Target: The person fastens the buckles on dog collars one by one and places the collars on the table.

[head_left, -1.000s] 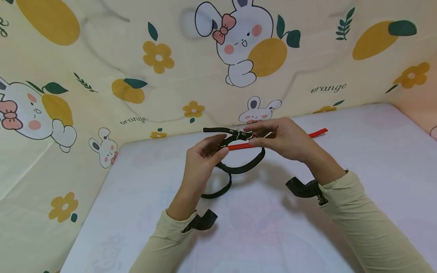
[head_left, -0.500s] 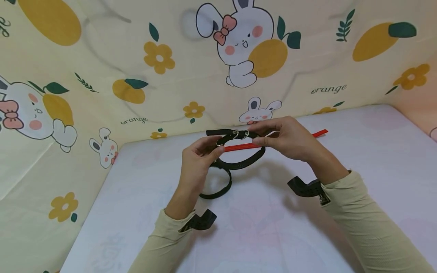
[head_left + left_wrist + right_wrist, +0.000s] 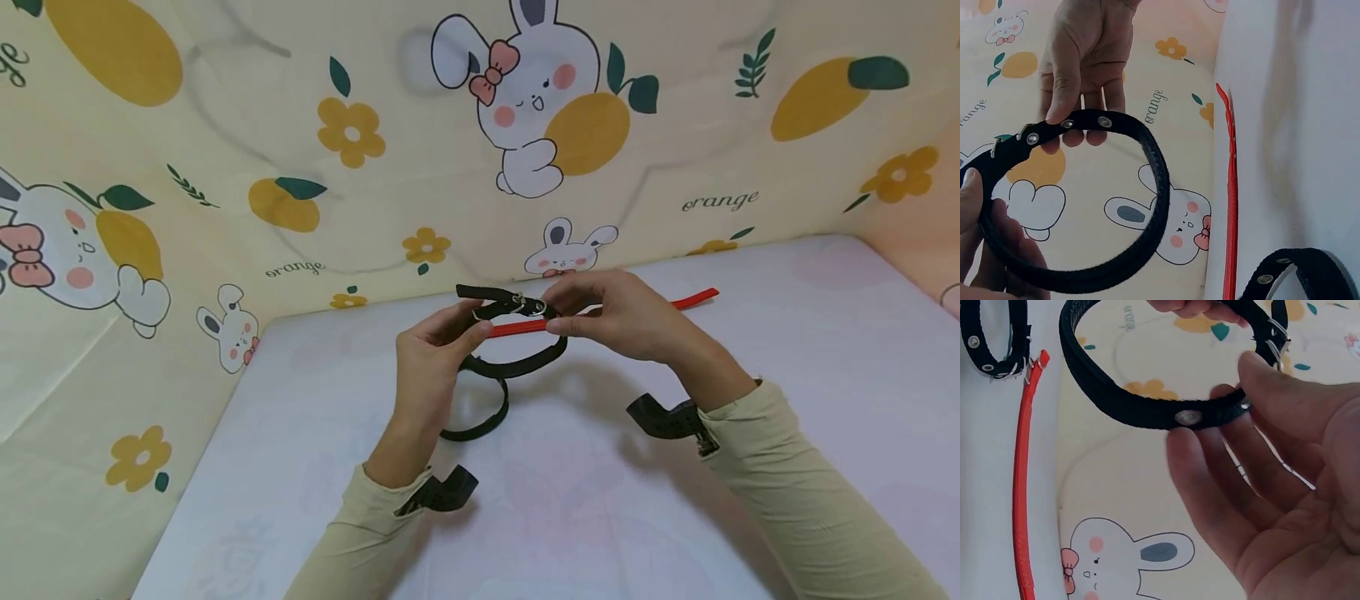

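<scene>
Holds the black band [image 3: 517, 368] up over the white table [image 3: 562, 517]. With the left hand [image 3: 429, 360], pinches one part of it between thumb and fingers. With the right hand [image 3: 624, 317], pinches another part the same way, right by the shiny holes [image 3: 1104, 122]. Lets go of nothing on either side.

Keeps the shiny buckle [image 3: 1024, 132] in the gap between the two pinches, near both sets of fingertips but a bit closer to the right. At the top, stretches the band sideways, from left hand to right hand. Below that, lets it bend round in one big loop, wide open in the middle. Past the buckle, points the loose end [image 3: 480, 292] to the left, just above the left fingertips in the head view.

Behind the loop and the right hand, on the table: a long red strap [image 3: 696, 298], also running mostly side to side. Below the left hand, partly hidden by it in the head view: a smaller black loop [image 3: 1325, 269]. No telling if joined to the red strap or only close beside it.
</scene>
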Demonstrator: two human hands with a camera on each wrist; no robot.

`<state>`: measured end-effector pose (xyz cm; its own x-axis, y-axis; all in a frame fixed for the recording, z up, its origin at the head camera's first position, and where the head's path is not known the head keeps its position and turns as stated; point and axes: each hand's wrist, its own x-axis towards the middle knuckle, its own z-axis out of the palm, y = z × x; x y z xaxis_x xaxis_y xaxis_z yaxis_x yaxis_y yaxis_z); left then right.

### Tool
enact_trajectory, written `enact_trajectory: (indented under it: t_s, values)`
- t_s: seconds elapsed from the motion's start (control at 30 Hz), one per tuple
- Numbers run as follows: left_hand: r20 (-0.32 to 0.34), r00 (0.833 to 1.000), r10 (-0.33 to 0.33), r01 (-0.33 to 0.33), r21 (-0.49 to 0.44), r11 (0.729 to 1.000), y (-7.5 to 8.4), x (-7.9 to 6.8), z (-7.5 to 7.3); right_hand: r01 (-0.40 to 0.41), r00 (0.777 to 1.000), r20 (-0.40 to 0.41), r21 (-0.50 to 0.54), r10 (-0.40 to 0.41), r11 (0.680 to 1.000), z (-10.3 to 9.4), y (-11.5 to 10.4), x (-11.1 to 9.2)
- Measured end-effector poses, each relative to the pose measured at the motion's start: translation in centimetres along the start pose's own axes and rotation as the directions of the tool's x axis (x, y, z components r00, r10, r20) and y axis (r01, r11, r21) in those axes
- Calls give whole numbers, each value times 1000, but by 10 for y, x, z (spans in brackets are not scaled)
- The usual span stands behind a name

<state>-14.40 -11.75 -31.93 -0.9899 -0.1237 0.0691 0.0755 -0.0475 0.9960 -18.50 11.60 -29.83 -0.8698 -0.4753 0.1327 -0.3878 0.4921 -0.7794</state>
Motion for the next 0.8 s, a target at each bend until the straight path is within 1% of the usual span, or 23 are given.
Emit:
enact_trajectory:
  t_s: [0.07, 0.2, 0.3, 0.37, 0.53, 0.6, 0.67, 0.8]
  values:
    - [6, 1000, 4, -4, 8, 1000, 0, 0, 0, -7, 1000, 15, -16, 7, 1000, 0, 0, 0]
    - [35, 999, 14, -17, 59, 998, 2, 0, 0, -4, 1000, 26, -45, 6, 999, -1, 1, 0]
    - [31, 999, 25, -28, 101, 994, 3, 0, -1, -8, 999, 42, -47, 10, 999, 0, 2, 1]
    - [23, 999, 29, -32, 124, 992, 2, 0, -1, -22, 998, 66, -28, 24, 999, 1, 3, 2]
    - [32, 995, 93, -97, 216, 972, -1, 0, 0, -18, 994, 105, 8, 17, 1000, 4, 7, 3]
    - [39, 991, 128, -134, 248, 960, -2, 0, 0, 4, 995, 99, 20, -6, 1000, 5, 7, 4]
    - [46, 987, 155, -161, 261, 952, -3, -1, 1, 21, 996, 85, 44, -25, 999, 7, 5, 4]
    - [67, 978, 196, -207, 279, 938, -5, -4, 2, 66, 997, 21, 89, -68, 994, 14, -2, 3]
